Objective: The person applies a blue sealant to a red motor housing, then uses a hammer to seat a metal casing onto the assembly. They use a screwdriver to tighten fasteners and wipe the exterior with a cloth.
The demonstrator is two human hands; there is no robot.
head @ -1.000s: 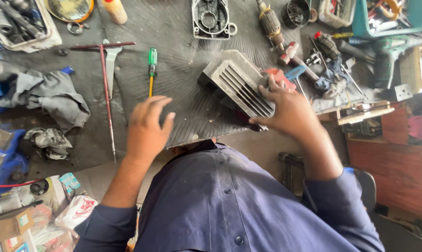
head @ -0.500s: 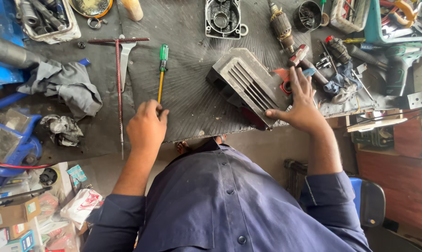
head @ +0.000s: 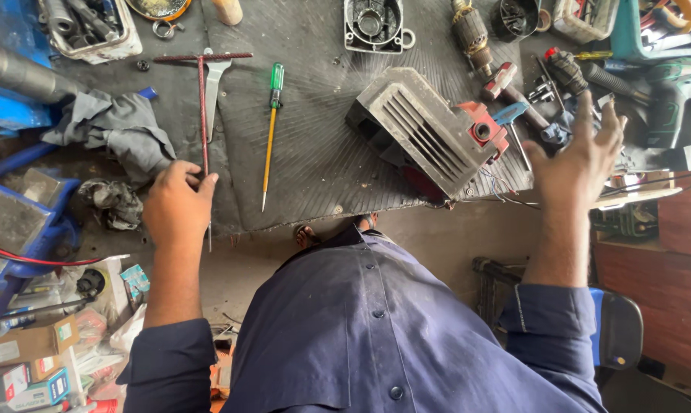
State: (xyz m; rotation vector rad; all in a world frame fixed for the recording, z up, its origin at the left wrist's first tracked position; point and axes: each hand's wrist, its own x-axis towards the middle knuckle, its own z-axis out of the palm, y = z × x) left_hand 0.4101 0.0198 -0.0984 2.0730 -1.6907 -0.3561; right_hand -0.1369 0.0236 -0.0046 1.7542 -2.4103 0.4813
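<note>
Now your left hand pinches the long red-handled T-bar wrench lying on the dark ribbed mat; grip nearer the crossbar for control. Right hand hovers spread, empty.

Left hand low and palm-down, fingers curled loosely, knuckles up, forearm bare below a rolled dark-blue sleeve. Right hand raised, palm open, fingers spread and slightly bent, holding nothing, wrist straight, forearm bare to the rolled sleeve.
</note>
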